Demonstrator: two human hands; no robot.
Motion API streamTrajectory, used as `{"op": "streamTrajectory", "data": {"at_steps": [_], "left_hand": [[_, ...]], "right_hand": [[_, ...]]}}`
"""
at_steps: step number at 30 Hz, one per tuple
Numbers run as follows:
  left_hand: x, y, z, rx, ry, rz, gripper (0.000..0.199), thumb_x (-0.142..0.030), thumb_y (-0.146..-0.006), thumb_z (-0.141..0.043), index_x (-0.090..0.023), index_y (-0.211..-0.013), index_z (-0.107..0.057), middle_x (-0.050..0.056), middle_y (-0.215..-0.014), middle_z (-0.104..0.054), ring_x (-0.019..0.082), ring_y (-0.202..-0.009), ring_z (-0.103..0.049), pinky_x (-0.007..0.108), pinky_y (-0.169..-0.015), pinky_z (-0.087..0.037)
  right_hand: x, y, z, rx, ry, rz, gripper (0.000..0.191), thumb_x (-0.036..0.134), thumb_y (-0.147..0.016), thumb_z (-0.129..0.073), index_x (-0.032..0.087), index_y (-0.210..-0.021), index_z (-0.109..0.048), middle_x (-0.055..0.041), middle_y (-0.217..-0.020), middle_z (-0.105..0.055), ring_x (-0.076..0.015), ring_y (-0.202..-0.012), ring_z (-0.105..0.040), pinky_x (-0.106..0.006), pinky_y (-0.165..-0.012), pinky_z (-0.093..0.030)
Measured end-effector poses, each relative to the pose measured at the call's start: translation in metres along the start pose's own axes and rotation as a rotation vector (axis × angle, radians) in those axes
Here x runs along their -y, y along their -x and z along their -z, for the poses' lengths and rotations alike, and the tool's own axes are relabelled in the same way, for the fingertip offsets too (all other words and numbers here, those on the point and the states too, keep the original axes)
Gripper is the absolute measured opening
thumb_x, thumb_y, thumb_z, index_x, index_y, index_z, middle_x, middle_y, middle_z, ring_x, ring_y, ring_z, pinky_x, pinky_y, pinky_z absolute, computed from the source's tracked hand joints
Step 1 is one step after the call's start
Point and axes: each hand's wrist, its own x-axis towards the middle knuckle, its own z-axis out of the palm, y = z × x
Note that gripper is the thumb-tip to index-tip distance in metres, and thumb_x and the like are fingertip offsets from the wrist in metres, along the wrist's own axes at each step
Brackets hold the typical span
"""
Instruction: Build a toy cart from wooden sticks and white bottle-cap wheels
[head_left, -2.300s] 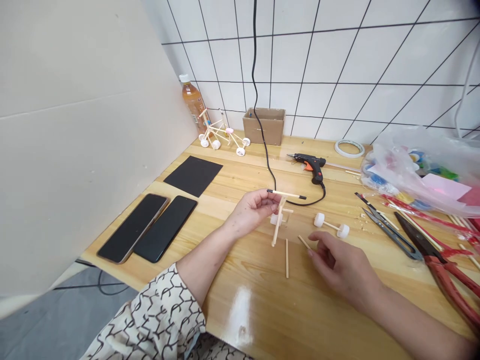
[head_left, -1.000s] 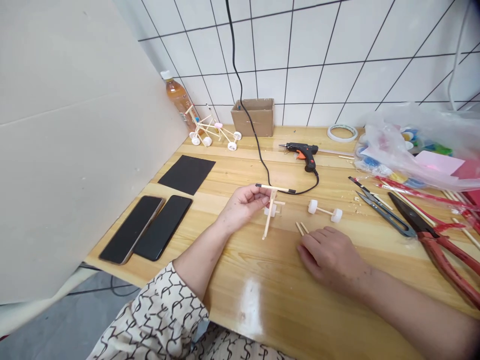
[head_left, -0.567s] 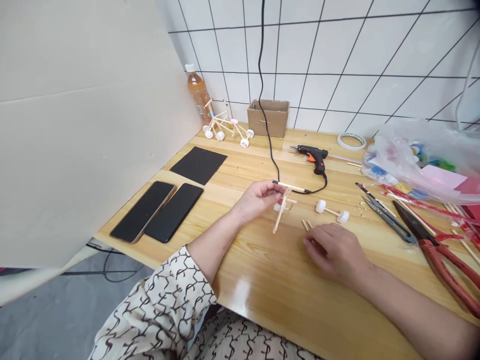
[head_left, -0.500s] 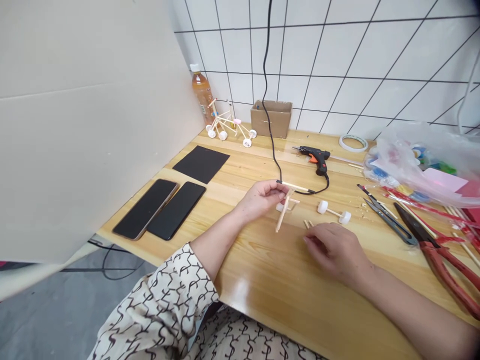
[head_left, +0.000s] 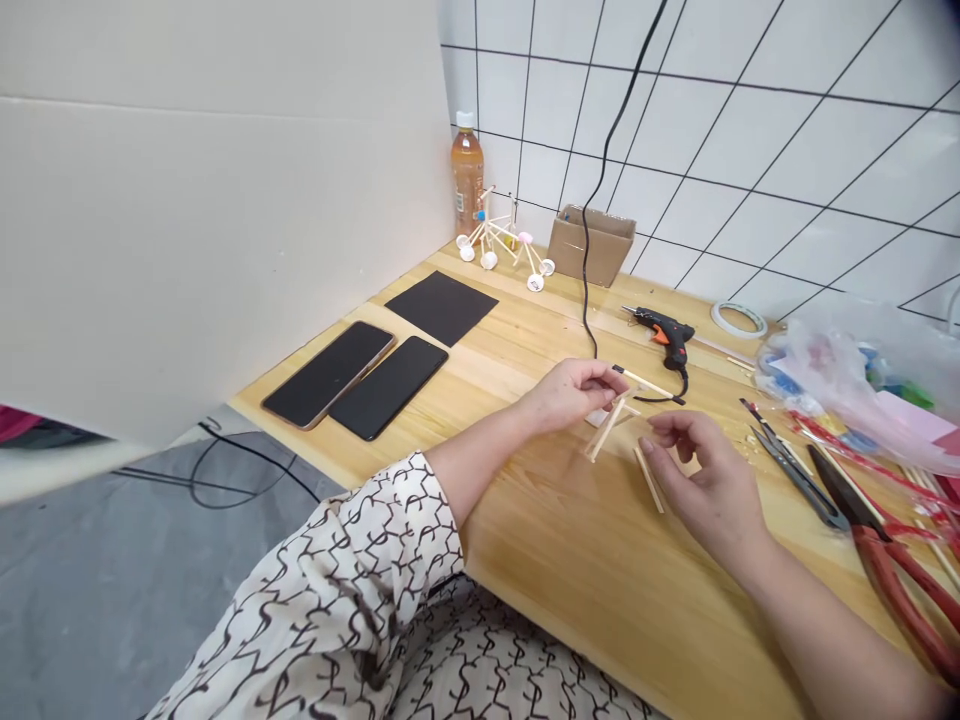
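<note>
My left hand [head_left: 576, 392] is closed, its fingertips pinching a small frame of glued wooden sticks [head_left: 609, 428]. The frame has a crossbar with black ends at its top and one leg slanting down towards me. A white piece [head_left: 598, 417] shows behind that leg, partly covered. Just right of the frame, my right hand [head_left: 705, 470] hovers with thumb and fingers curved apart, nothing visible between them. Under its thumb, loose wooden sticks [head_left: 649, 482] lie on the wooden table [head_left: 570, 560].
A hot glue gun [head_left: 664, 335] lies behind my hands, its black cord rising along the wall. Two phones [head_left: 390, 388] and a black sheet [head_left: 442, 307] are left. A finished stick tricycle [head_left: 491, 235], bottle [head_left: 468, 175] and cardboard box [head_left: 592, 247] stand behind. Scissors [head_left: 870, 530] lie right.
My view has turned left. My right hand has risen from the table towards the frame, its fingers opening. It now covers the small white-wheeled axle. My left hand keeps hold of the frame.
</note>
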Motion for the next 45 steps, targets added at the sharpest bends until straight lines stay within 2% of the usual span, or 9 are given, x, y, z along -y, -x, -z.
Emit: {"op": "streamTrajectory", "data": {"at_steps": [2, 6, 20, 26, 29, 32, 34, 38, 45], "left_hand": [[0.001, -0.001, 0.001, -0.001, 0.009, 0.005, 0.015, 0.003, -0.073, -0.051, -0.009, -0.072, -0.060, -0.001, -0.065, -0.059, 0.006, -0.061, -0.055, 0.021, -0.066, -0.046], [0.003, -0.001, 0.002, 0.015, 0.023, -0.027, 0.013, 0.003, -0.071, -0.054, -0.009, -0.071, -0.060, -0.001, -0.066, -0.060, 0.007, -0.064, -0.055, 0.021, -0.066, -0.047], [-0.005, 0.004, 0.004, -0.019, -0.077, -0.075, 0.010, 0.000, -0.068, -0.059, -0.010, -0.070, -0.061, 0.001, -0.068, -0.062, 0.009, -0.066, -0.057, 0.025, -0.072, -0.046], [-0.016, 0.021, 0.010, -0.231, -0.175, -0.162, 0.007, -0.016, -0.074, -0.059, -0.010, -0.078, -0.062, 0.001, -0.075, -0.063, 0.010, -0.073, -0.058, 0.023, -0.076, -0.044], [-0.022, 0.045, 0.012, -0.308, -0.365, -0.216, 0.019, -0.030, -0.078, -0.058, -0.011, -0.076, -0.061, 0.002, -0.072, -0.062, 0.011, -0.070, -0.057, 0.023, -0.070, -0.045], [-0.020, 0.068, 0.009, -0.323, -0.609, -0.236, 0.029, -0.039, -0.080, -0.054, -0.012, -0.073, -0.061, 0.002, -0.068, -0.060, 0.012, -0.064, -0.055, 0.022, -0.061, -0.044], [-0.014, 0.079, 0.007, -0.308, -0.773, -0.254, 0.029, -0.041, -0.077, -0.058, -0.012, -0.072, -0.062, 0.004, -0.073, -0.063, 0.013, -0.067, -0.056, 0.024, -0.064, -0.046], [0.002, 0.086, 0.007, -0.348, -1.010, -0.255, 0.032, -0.044, -0.065, -0.069, -0.014, -0.074, -0.063, 0.004, -0.071, -0.063, 0.014, -0.063, -0.056, 0.026, -0.060, -0.047], [0.011, 0.087, 0.004, -0.350, -1.166, -0.300, 0.016, -0.030, -0.069, -0.066, -0.015, -0.073, -0.064, 0.003, -0.070, -0.064, 0.013, -0.062, -0.058, 0.025, -0.060, -0.046]], "right_hand": [[-0.003, -0.006, -0.003, -0.042, 0.009, -0.035, 0.022, 0.032, -0.078, -0.057, 0.020, -0.096, -0.054, -0.0034, -0.077, -0.057, -0.0156, -0.063, -0.051, -0.028, -0.055, -0.043], [-0.009, -0.014, -0.009, 0.012, -0.016, -0.025, 0.030, 0.034, -0.077, -0.058, 0.019, -0.103, -0.056, -0.0063, -0.086, -0.058, -0.0168, -0.067, -0.053, -0.028, -0.052, -0.042], [-0.012, -0.016, -0.025, 0.013, -0.001, 0.068, 0.010, 0.024, -0.082, -0.052, 0.019, -0.082, -0.061, -0.0026, -0.067, -0.058, -0.0153, -0.060, -0.052, -0.028, -0.053, -0.039], [-0.012, -0.015, -0.026, -0.010, 0.004, 0.080, 0.009, 0.022, -0.082, -0.051, 0.020, -0.080, -0.060, -0.0025, -0.068, -0.060, -0.0155, -0.061, -0.054, -0.028, -0.055, -0.040], [-0.013, -0.014, -0.027, -0.020, 0.000, 0.078, 0.009, 0.023, -0.082, -0.052, 0.019, -0.080, -0.060, -0.0027, -0.067, -0.060, -0.0160, -0.062, -0.055, -0.028, -0.056, -0.041], [-0.012, -0.014, -0.027, -0.010, -0.009, 0.082, 0.011, 0.023, -0.083, -0.051, 0.019, -0.080, -0.060, -0.0027, -0.065, -0.059, -0.0162, -0.062, -0.055, -0.028, -0.056, -0.041], [-0.012, -0.014, -0.027, -0.001, -0.014, 0.082, 0.012, 0.023, -0.083, -0.049, 0.019, -0.080, -0.060, -0.0028, -0.065, -0.059, -0.0162, -0.062, -0.055, -0.027, -0.057, -0.042], [-0.011, -0.014, -0.027, 0.007, -0.020, 0.077, 0.012, 0.022, -0.083, -0.049, 0.019, -0.079, -0.060, -0.0034, -0.066, -0.060, -0.0164, -0.063, -0.056, -0.028, -0.058, -0.042], [-0.011, -0.013, -0.029, 0.010, -0.018, 0.080, 0.013, 0.022, -0.083, -0.049, 0.018, -0.077, -0.059, -0.0040, -0.067, -0.059, -0.0165, -0.065, -0.056, -0.028, -0.060, -0.042]]}}
